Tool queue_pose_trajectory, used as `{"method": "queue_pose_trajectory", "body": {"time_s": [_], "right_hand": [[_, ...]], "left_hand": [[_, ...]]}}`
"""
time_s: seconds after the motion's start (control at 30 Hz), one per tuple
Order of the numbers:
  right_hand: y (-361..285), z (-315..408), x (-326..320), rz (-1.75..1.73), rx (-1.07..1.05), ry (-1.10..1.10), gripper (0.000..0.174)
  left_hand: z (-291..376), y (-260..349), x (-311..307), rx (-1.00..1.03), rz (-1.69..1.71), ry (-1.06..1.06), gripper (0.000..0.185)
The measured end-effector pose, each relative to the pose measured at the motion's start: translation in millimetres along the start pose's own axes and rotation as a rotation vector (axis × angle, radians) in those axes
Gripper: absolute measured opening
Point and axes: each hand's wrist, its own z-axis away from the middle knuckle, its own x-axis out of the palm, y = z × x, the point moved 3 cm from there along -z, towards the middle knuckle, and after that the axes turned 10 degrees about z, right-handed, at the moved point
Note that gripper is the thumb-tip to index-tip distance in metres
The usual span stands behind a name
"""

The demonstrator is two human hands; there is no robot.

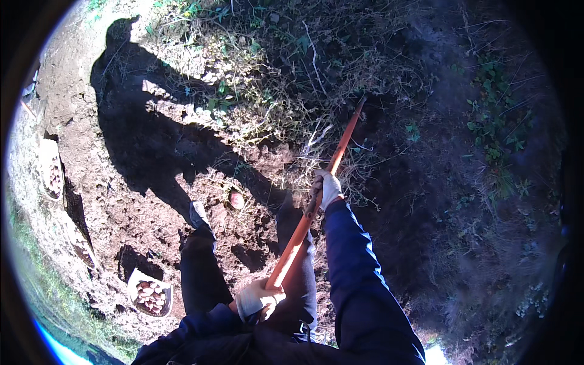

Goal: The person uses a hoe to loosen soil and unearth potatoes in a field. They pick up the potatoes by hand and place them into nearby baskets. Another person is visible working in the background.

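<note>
Both my hands wear light work gloves and grip one long reddish-brown wooden tool handle. My left hand closes around its near end, low in front of my body. Farther up the shaft, my right hand wraps it about midway. The handle slants away to the upper right, and its far end disappears among dry stalks and shaded weeds, so the tool's head is hidden. On the loose soil between my feet lies a pinkish-red potato.
Left of my legs stands a basket of potatoes. Two more containers of produce, a white-sided one and a partly shadowed one, stand farther left. My shadow falls across the dug soil. Green weeds grow at the right.
</note>
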Motion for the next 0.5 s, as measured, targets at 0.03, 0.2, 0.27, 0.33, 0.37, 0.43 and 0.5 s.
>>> {"method": "queue_pose_trajectory", "body": {"time_s": [0.03, 0.2, 0.27, 0.33, 0.37, 0.43, 0.5], "right_hand": [[-6.4, -7.5, -4.6, 0.031, 0.077, 0.036, 0.027], [-23.1, -25.0, -12.9, 0.068, 0.046, 0.003, 0.025], [-16.5, -16.5, -8.6, 0.026, -0.060, 0.007, 0.027], [2.3, 4.6, -1.5, 0.080, -0.006, 0.092, 0.028], [17.6, 18.9, 6.1, 0.031, 0.070, 0.115, 0.028], [38.6, 55.7, 23.1, 0.116, -0.077, 0.119, 0.028], [65.9, 100.8, 43.7, 0.092, -0.158, 0.138, 0.026]], "left_hand": [[-3.8, 4.8, 8.9, 0.007, -0.030, 0.021, 0.016], [-15.2, 7.0, 23.0, -0.067, -0.068, 0.058, 0.012], [-15.5, 0.0, 12.4, -0.024, 0.053, -0.072, 0.015], [-2.6, -18.0, -8.8, -0.025, -0.132, -0.098, 0.018], [15.9, -28.0, -24.8, -0.018, -0.118, -0.084, 0.019], [57.3, -45.6, -57.1, 0.026, -0.194, -0.110, 0.020], [88.8, -33.4, -70.1, 0.240, -0.258, -0.212, 0.022]]}}
